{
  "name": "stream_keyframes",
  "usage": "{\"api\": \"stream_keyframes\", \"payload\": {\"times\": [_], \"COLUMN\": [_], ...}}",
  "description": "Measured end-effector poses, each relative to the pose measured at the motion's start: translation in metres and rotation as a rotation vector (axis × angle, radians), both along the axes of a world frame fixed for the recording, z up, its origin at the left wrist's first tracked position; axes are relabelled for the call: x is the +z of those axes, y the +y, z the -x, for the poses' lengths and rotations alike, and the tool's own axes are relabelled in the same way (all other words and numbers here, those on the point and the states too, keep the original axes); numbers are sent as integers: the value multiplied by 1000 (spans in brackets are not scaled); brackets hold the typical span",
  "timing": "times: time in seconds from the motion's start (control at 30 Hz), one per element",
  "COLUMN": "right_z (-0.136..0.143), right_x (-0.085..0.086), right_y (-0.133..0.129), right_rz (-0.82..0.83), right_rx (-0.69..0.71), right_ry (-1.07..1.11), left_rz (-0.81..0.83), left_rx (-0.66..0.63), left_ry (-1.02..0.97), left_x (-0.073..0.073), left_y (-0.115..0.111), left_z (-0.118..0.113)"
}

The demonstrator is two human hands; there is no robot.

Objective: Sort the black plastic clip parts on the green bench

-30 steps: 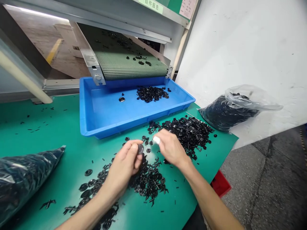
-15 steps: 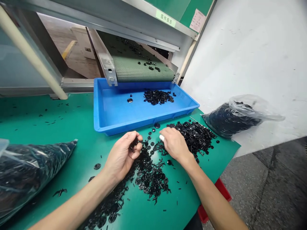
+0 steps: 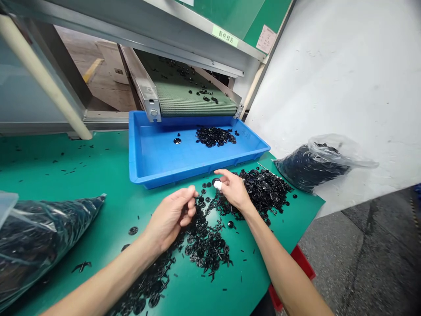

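So the left hand (image 3: 174, 215) is loosely curled, thumb up against the bent fingers, and I honestly can't tell if there's anything tucked inside. Right hand (image 3: 232, 188) is opened up, index finger stretched out, with a white wrap (image 3: 218, 185) on one digit. A round black disc (image 3: 215, 180) sits right by those fingertips — no clear grip on it that I can see.

Small black plastic parts are all over the green table (image 3: 108, 237): one pile (image 3: 207, 248) between the forearms, a bigger heap (image 3: 265, 186) just beside the right hand. Beyond the hands there's a blue tray (image 3: 164, 175) with more black bits (image 3: 215, 137) in it, under the end of a green conveyor belt (image 3: 197, 103) — plus a stuffed plastic bag (image 3: 39, 237) on the far left.
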State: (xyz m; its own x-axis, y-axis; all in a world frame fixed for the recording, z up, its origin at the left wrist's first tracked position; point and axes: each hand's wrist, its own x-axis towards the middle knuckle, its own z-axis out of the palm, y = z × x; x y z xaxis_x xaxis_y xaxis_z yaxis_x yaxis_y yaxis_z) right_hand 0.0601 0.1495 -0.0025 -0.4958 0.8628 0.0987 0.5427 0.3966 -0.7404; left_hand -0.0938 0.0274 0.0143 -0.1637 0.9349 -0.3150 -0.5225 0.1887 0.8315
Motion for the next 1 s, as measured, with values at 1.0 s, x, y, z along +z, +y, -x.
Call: {"api": "stream_keyframes", "payload": {"times": [1.0], "right_z": [-22], "right_x": [-5], "right_y": [-110], "right_rz": [108], "right_rx": [-30], "right_ry": [288], "left_rz": [-17], "left_rx": [-439], "left_ry": [692], "left_x": [-6], "left_y": [-22], "left_z": [-25]}}
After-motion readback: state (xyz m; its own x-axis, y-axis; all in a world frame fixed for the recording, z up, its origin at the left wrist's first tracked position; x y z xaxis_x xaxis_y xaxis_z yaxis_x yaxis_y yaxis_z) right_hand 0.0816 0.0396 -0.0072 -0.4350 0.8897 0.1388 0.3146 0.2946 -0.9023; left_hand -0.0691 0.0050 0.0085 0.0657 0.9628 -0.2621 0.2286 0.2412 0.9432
